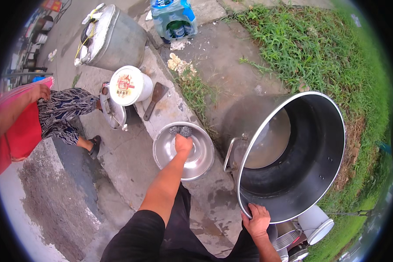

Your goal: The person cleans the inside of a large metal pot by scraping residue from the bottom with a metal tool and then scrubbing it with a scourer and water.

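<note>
My left hand [183, 143] is closed around a grey steel wool scourer [185, 131] inside a wide stainless steel basin [199, 163]. A second wad of steel wool [174, 130] lies right against it, near the basin's far wall. My right hand [257, 220] grips the near rim of a big metal stockpot [314, 157], thumb outside and fingers over the edge. The pot leans with its mouth towards me, and cloudy liquid [268, 144] covers part of its bottom. A bar handle [231, 154] sticks out from its left side.
On the concrete kerb are a wide-bladed scraper [155, 101] and a lidded white bucket [127, 85]. Behind stand a lidded metal container [124, 39] and shrink-wrapped bottles [175, 23]. A person in a red apron [23, 131] is at left. More buckets [314, 224] stand at lower right.
</note>
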Demonstrator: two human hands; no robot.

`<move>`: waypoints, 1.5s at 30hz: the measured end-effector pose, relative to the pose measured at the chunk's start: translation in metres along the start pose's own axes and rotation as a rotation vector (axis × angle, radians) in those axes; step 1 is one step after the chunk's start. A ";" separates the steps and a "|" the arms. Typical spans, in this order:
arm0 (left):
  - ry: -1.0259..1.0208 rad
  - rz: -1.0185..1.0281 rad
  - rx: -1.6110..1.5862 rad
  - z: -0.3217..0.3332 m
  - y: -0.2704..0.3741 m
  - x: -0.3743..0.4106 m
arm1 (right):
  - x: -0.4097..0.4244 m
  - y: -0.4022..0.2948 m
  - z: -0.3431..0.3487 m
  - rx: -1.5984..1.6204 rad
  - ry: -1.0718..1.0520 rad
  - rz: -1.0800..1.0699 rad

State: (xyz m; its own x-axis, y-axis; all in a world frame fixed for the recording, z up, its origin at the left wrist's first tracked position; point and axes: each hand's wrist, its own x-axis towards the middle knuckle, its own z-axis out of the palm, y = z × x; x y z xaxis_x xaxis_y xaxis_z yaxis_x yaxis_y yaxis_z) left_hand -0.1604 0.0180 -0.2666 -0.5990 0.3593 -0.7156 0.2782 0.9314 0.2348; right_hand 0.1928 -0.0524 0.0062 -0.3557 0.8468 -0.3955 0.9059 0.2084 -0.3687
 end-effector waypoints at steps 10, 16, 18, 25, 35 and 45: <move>0.117 0.258 -0.331 -0.118 0.032 0.018 | 0.005 -0.009 -0.021 0.176 -0.032 0.028; -0.102 0.556 -0.710 -0.166 0.096 -0.240 | 0.005 -0.035 -0.099 0.602 0.044 0.002; -0.224 0.593 -0.645 -0.159 0.094 -0.316 | 0.005 -0.056 -0.128 0.803 -0.053 0.037; -0.573 0.730 0.037 -0.146 0.170 -0.492 | -0.012 -0.017 -0.185 1.077 0.040 -0.066; 0.237 0.690 0.303 -0.133 0.229 -0.301 | 0.092 0.193 -0.186 0.618 0.039 0.495; 0.265 0.809 -0.105 -0.058 0.225 -0.235 | 0.245 0.306 0.016 0.224 0.026 0.528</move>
State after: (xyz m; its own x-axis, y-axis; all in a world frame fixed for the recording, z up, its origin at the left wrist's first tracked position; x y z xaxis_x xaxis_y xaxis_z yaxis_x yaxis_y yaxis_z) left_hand -0.0007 0.1462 -0.0070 -0.4059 0.9050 -0.1271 0.6324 0.3785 0.6759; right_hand 0.3792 0.2112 -0.2170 0.1405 0.8202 -0.5545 0.8871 -0.3530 -0.2974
